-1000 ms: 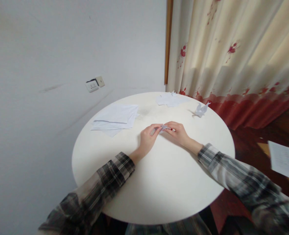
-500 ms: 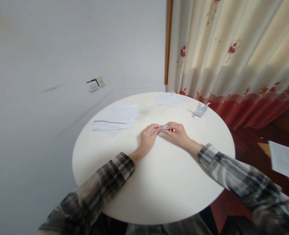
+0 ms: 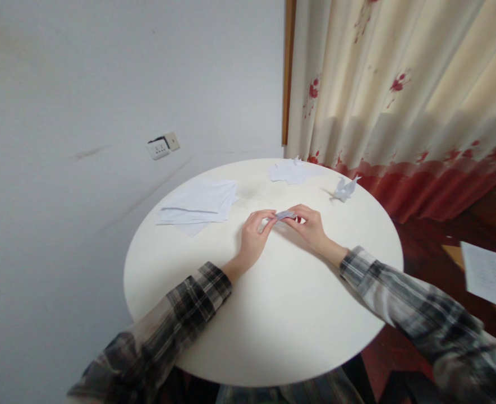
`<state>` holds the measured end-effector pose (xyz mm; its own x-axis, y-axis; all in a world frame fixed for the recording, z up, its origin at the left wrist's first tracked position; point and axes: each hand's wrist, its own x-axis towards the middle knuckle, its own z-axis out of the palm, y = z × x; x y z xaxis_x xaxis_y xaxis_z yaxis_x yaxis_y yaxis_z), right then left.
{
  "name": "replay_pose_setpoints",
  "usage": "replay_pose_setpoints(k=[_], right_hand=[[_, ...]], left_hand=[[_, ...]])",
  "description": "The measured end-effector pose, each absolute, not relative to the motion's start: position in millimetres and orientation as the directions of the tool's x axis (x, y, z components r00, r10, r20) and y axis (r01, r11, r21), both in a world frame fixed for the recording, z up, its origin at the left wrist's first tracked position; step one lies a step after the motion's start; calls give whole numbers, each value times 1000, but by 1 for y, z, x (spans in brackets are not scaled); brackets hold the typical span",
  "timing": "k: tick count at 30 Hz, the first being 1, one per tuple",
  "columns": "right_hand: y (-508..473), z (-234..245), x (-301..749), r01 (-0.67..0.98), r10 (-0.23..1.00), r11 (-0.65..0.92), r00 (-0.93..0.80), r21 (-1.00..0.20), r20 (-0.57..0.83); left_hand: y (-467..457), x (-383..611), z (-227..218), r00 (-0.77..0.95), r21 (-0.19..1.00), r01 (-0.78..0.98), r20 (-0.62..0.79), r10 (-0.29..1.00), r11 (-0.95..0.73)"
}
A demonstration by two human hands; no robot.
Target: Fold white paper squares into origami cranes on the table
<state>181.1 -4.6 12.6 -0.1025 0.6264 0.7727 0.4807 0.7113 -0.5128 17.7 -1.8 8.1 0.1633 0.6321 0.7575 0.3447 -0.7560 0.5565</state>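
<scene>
A small piece of folded white paper is held a little above the round table, between my two hands. My left hand pinches its left end between thumb and fingers. At its right end, the thumb and fingers of my right hand are closed on it. The fingers partly cover the paper, so its exact folded shape cannot be made out. Nearest beyond my right hand, a folded paper crane stands near the table's right edge.
The round white table stands against a wall with a socket. A stack of white paper lies at its left, more sheets at the back. A curtain hangs behind; another surface with written sheets is at right.
My right hand has shifted slightly up and to the right, away from my left. More of the folded paper now shows between the fingers. The left hand has barely moved.
</scene>
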Motion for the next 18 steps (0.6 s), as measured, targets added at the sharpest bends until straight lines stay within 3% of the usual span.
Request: replay_pose_setpoints(k=[18], right_hand=[[-4,11,181,481,662,691,-122,-540,739]], left_hand=[[3,17,5,141,573,379,740,658,-726]])
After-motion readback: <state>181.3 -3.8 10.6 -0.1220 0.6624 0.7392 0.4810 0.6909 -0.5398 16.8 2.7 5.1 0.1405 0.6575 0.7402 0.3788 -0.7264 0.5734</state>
